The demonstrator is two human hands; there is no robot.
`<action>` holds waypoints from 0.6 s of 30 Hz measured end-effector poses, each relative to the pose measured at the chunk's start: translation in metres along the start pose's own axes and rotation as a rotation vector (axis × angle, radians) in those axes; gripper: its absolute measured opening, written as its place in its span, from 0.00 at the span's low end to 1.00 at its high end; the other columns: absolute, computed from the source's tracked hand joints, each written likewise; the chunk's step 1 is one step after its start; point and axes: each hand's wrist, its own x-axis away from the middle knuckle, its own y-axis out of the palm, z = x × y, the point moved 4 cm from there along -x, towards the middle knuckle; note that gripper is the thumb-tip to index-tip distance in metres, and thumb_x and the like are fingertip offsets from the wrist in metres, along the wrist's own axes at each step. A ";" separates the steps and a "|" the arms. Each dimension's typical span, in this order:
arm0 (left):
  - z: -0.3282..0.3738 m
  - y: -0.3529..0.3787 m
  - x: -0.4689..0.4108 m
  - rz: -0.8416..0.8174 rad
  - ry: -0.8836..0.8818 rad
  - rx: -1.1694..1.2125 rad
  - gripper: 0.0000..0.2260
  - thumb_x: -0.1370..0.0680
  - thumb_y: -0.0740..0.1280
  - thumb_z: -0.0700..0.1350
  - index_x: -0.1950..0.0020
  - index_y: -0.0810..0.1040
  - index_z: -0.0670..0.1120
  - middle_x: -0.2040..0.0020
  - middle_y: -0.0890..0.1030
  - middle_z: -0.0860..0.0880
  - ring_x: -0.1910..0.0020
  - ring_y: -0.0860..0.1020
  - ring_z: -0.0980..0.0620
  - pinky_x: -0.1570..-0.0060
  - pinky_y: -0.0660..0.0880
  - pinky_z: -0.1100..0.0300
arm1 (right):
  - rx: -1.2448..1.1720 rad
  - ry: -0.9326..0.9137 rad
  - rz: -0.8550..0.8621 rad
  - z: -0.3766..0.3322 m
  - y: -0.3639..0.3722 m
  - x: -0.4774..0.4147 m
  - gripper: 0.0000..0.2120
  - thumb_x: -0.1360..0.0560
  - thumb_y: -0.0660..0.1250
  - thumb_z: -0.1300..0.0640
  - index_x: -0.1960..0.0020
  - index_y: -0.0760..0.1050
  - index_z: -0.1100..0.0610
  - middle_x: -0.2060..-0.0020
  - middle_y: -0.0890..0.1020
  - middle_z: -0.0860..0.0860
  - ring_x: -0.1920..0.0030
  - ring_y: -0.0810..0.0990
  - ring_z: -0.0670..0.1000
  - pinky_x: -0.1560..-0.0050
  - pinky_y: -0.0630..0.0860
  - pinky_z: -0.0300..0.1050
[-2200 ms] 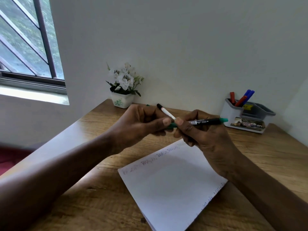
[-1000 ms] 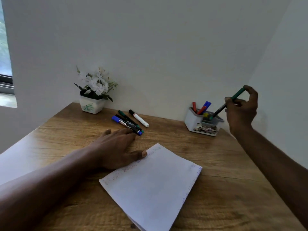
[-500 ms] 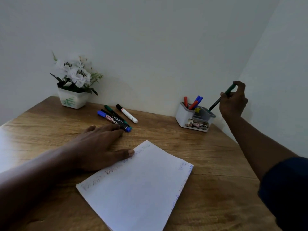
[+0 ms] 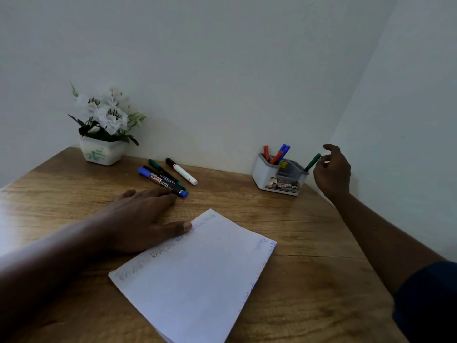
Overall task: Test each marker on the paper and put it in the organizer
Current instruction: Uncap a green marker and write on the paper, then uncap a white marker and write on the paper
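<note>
A green marker stands tilted in the right compartment of the grey-white organizer at the back right. My right hand hovers just right of its cap, fingers loosely spread and holding nothing. Red and blue markers stand in the organizer's left compartment. My left hand lies flat on the table, its thumb on the top edge of the white paper, which bears faint scribbles. Its fingertips reach the blue marker among several markers lying in a row, including a white one.
A white pot of white flowers stands at the back left of the wooden table. Walls close the table in at the back and on the right, near the organizer.
My right hand has lowered the green marker into the organizer and let go of it. My left hand stays flat by the paper. The view has shifted slightly.
</note>
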 end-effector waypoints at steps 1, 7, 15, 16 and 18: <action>0.000 0.000 0.000 -0.002 0.004 0.000 0.50 0.36 0.41 0.80 0.18 0.53 0.56 0.18 0.53 0.55 0.21 0.54 0.54 0.23 0.50 0.51 | 0.005 -0.015 0.052 -0.006 -0.009 0.003 0.19 0.23 0.62 0.65 0.33 0.73 0.57 0.50 0.81 0.58 0.51 0.81 0.58 0.52 0.71 0.45; -0.002 0.003 0.000 -0.016 0.003 -0.004 0.49 0.34 0.42 0.79 0.18 0.51 0.55 0.17 0.51 0.54 0.19 0.51 0.55 0.22 0.46 0.48 | -0.130 -0.407 0.154 -0.082 -0.042 0.049 0.13 0.22 0.64 0.64 0.39 0.75 0.57 0.54 0.77 0.52 0.58 0.76 0.49 0.57 0.73 0.42; 0.001 0.003 0.002 -0.009 -0.012 -0.013 0.41 0.24 0.49 0.75 0.17 0.50 0.53 0.17 0.50 0.52 0.19 0.50 0.53 0.22 0.45 0.45 | -0.306 -0.408 -0.569 -0.187 0.045 0.111 0.06 0.25 0.69 0.62 0.52 0.82 0.53 0.62 0.84 0.46 0.62 0.81 0.44 0.61 0.78 0.42; 0.001 0.003 0.002 -0.008 -0.010 -0.011 0.41 0.24 0.49 0.75 0.17 0.50 0.53 0.17 0.50 0.51 0.19 0.50 0.53 0.22 0.45 0.45 | -0.281 -0.378 -0.615 -0.197 0.062 0.111 0.06 0.25 0.69 0.61 0.51 0.83 0.54 0.61 0.85 0.47 0.61 0.82 0.44 0.59 0.79 0.44; 0.002 0.003 0.001 -0.002 -0.009 -0.012 0.41 0.24 0.50 0.74 0.17 0.51 0.52 0.17 0.51 0.51 0.19 0.51 0.52 0.21 0.45 0.44 | -0.231 -0.314 -0.673 -0.216 0.093 0.106 0.07 0.25 0.68 0.60 0.50 0.84 0.55 0.57 0.86 0.50 0.55 0.83 0.48 0.53 0.81 0.46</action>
